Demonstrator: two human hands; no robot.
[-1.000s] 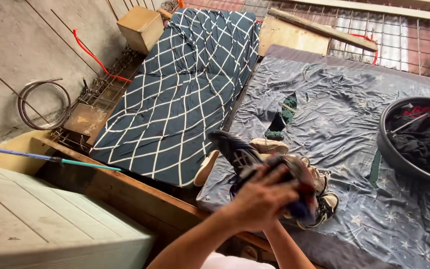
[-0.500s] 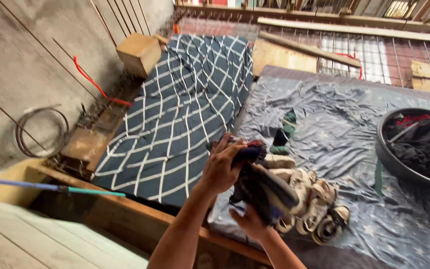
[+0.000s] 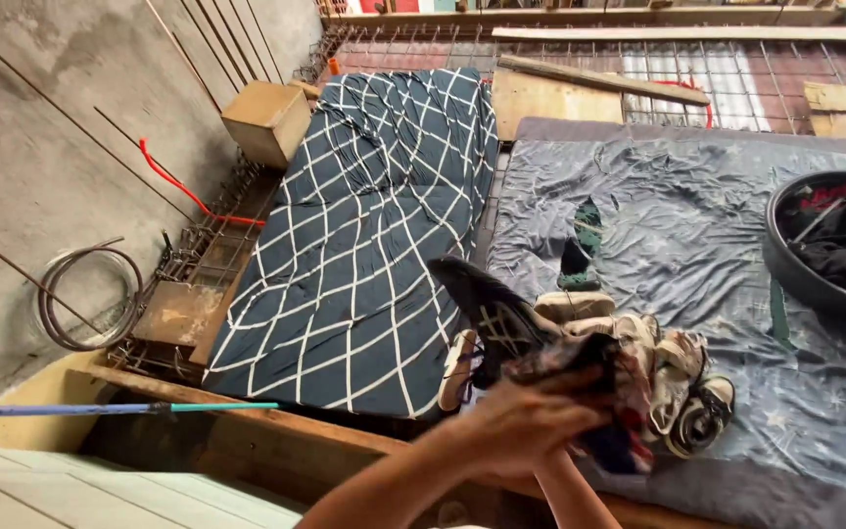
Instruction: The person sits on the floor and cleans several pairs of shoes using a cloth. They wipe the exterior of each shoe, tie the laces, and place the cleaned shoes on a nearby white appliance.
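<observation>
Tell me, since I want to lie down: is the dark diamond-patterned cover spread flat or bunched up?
Spread out, mostly flat: the diamond-patterned cover lies full length beside the grey sheet, with only some wrinkles near its far end.

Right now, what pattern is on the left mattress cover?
Dark navy mattress cover with a white diamond grid; head view.

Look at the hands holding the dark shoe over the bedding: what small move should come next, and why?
Probably lower the dark shoe onto the grey sheet beside the pile of shoes. The left hand grips it together with a bundle of dark cloth, lifted over that pile; the right hand is hidden behind, so its grip cannot be judged.
</observation>
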